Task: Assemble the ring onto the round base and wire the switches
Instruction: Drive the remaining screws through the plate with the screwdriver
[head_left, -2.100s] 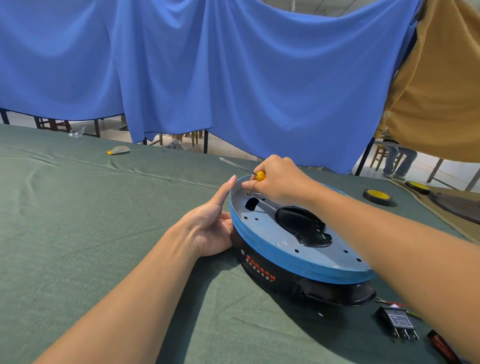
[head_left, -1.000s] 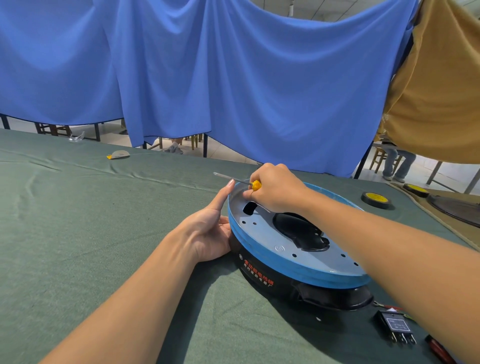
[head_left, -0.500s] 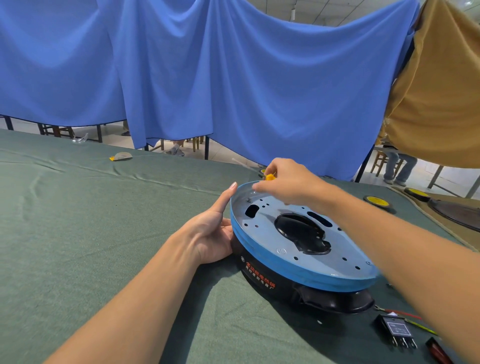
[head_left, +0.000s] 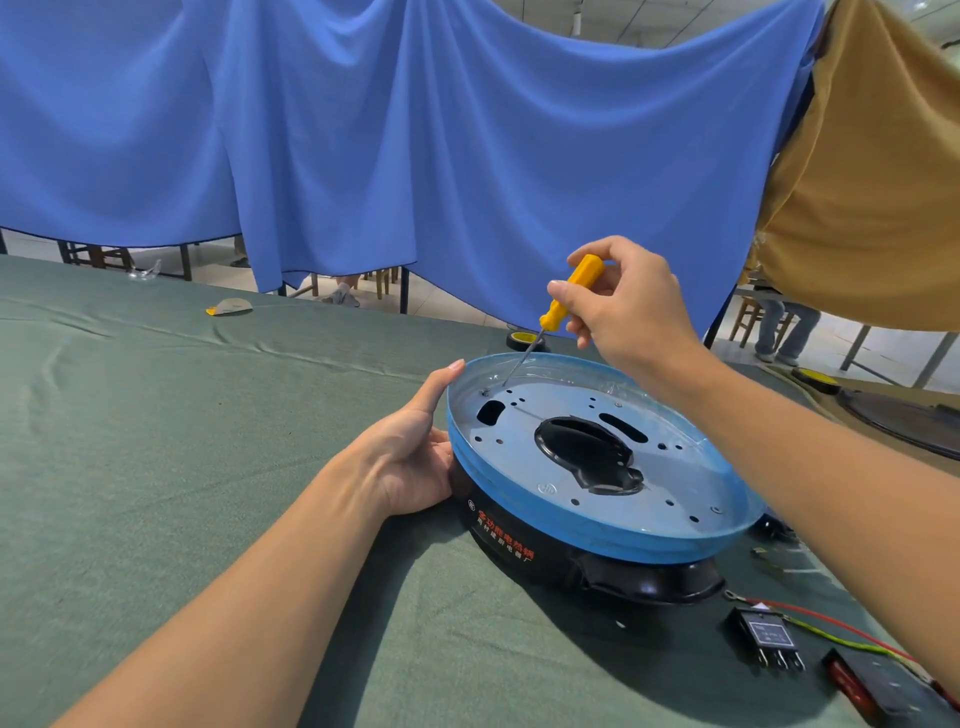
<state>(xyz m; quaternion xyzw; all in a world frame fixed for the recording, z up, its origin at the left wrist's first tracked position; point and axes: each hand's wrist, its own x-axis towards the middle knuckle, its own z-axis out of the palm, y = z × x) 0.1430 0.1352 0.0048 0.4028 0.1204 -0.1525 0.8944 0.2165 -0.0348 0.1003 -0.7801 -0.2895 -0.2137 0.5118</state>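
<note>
A blue-rimmed metal ring plate (head_left: 597, 530) sits on top of a round black base (head_left: 524, 551) on the green cloth. My left hand (head_left: 410, 457) presses against the left side of the ring and base, thumb up along the rim. My right hand (head_left: 623, 306) holds a small yellow-handled screwdriver (head_left: 569, 293) tilted, its thin tip down at a screw near the plate's far-left edge. A black rocker switch (head_left: 769, 636) with metal pins lies at the lower right, beside red and yellow-green wires (head_left: 841, 636).
A second dark switch part (head_left: 878, 686) lies at the bottom right corner. A roll of black and yellow tape (head_left: 524, 340) sits behind the ring. More tape (head_left: 813, 379) and a dark round part (head_left: 914, 421) lie at the far right. Blue and tan curtains hang behind the table.
My right hand has lifted and turned the screwdriver from lying low over the rim to standing tilted with its tip on the plate. My left hand has stayed on the ring's side.
</note>
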